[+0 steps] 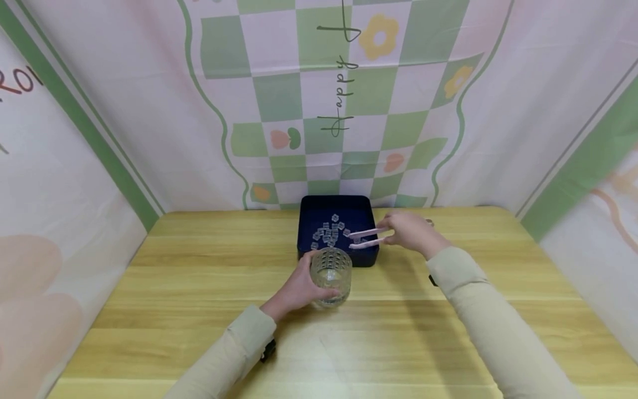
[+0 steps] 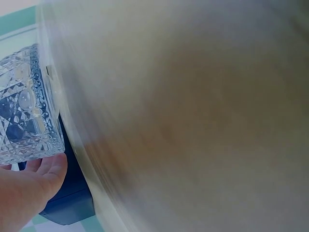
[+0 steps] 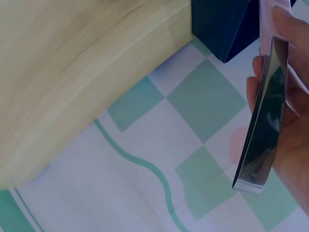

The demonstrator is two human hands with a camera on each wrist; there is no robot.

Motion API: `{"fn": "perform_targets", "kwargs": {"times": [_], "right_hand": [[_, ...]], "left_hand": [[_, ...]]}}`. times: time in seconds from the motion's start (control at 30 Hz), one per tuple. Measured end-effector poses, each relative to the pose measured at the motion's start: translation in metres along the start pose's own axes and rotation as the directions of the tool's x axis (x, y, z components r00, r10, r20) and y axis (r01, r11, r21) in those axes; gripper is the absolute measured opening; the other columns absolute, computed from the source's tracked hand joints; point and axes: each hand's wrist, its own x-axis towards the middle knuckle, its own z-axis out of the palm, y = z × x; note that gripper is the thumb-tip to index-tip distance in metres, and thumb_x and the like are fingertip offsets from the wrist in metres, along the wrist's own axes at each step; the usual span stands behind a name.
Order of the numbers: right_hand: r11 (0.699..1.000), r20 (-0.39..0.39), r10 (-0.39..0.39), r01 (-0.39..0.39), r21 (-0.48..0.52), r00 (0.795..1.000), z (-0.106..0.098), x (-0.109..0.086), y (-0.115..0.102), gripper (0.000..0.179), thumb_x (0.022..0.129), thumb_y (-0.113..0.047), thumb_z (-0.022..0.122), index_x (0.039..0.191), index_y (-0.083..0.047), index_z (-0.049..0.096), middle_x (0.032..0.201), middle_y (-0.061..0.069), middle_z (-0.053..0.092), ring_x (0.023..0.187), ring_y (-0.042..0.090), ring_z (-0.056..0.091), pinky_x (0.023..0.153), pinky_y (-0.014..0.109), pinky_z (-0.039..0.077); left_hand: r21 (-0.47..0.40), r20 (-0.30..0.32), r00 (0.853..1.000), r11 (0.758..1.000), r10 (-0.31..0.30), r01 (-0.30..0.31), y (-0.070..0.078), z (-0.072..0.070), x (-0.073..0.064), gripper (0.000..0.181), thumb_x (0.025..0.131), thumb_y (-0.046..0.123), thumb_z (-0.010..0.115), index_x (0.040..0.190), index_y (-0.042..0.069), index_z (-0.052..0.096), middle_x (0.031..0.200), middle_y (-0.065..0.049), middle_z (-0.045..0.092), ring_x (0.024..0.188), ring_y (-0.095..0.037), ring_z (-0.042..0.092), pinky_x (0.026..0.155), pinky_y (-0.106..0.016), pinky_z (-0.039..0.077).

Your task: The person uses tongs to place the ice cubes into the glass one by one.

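Observation:
My left hand [image 1: 298,289] grips a clear drinking glass [image 1: 339,277] with a cut, diamond-like pattern, just in front of a dark blue tray [image 1: 361,260]. In the left wrist view the glass [image 2: 21,104] stands at the left edge, with the fingers around its side. Inside the tray lie several small clear cubes [image 1: 327,235], mostly toward its middle and left. My right hand [image 1: 411,233] holds tongs [image 1: 368,243] over the tray's right side. Their two pink arms are spread apart, tips near the cubes. The right wrist view shows the tongs' bent metal end [image 3: 263,140].
A light wooden table [image 1: 199,310] carries the tray near its back edge. Behind it hangs a cloth [image 1: 271,97] with green and white checks and flowers. More printed cloth [image 1: 60,183] stands at the left side, and likewise at the right.

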Motion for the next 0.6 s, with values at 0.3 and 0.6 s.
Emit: {"fn": "perform_targets", "kwargs": {"times": [0.3,0.6], "right_hand": [[0.998,0.087,-0.029,0.033,-0.045,0.996,0.000,0.008,-0.001,0.028,0.075,-0.013,0.079,0.101,-0.004,0.074,0.096,0.012,0.068,0.089,0.030,0.065,0.081,0.044,0.053],[0.994,0.139,-0.047,0.060,-0.091,0.989,-0.005,0.017,-0.007,0.027,0.073,-0.014,0.080,0.099,-0.005,0.074,0.091,0.010,0.069,0.087,0.028,0.065,0.078,0.042,0.054]], "left_hand": [[0.013,0.002,1.000,1.000,0.021,-0.021,-0.003,0.001,0.001,0.103,0.070,0.036,0.085,0.147,0.007,0.024,0.145,-0.017,0.037,0.130,-0.034,0.043,0.106,-0.054,0.039],[-0.010,0.004,1.000,1.000,-0.013,0.013,-0.002,0.001,0.001,0.102,0.070,0.036,0.085,0.148,0.012,0.023,0.147,-0.014,0.036,0.132,-0.032,0.041,0.108,-0.053,0.037]]}}
